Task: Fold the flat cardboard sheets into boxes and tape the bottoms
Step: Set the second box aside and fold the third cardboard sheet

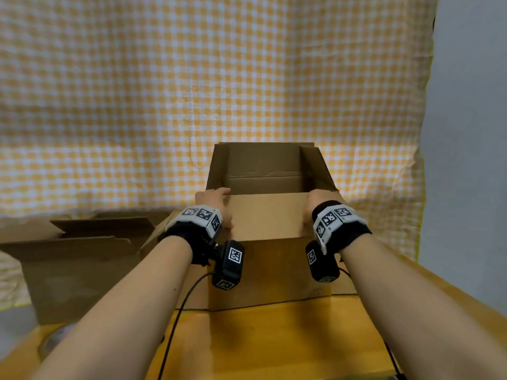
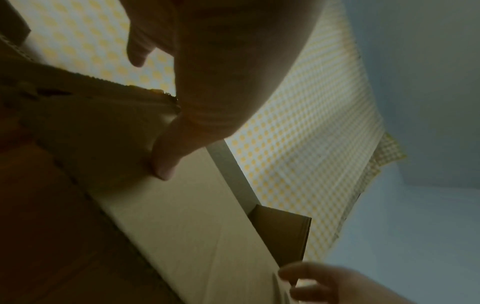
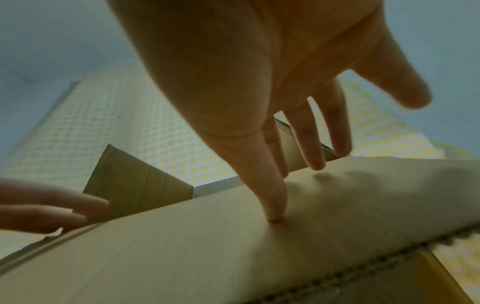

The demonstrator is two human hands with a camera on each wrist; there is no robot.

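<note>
A brown cardboard box (image 1: 271, 270) stands on the wooden table (image 1: 288, 338) with its top open. Its far and side flaps stand up. The near flap (image 1: 267, 215) leans inward over the opening. My left hand (image 1: 212, 200) rests on the flap's left end, thumb on the outer face (image 2: 166, 164) and fingers straight over the edge. My right hand (image 1: 318, 201) presses the right end with straight, spread fingers (image 3: 275, 205). Neither hand holds anything. The box's inside bottom is mostly hidden by the flap.
A second cardboard box (image 1: 76, 259) with raised flaps stands at the left. Below my left forearm lies a blurred round roll (image 1: 52, 344). Black cables (image 1: 178, 311) run from the wrist cameras across the table. A yellow checked cloth (image 1: 192, 91) hangs behind.
</note>
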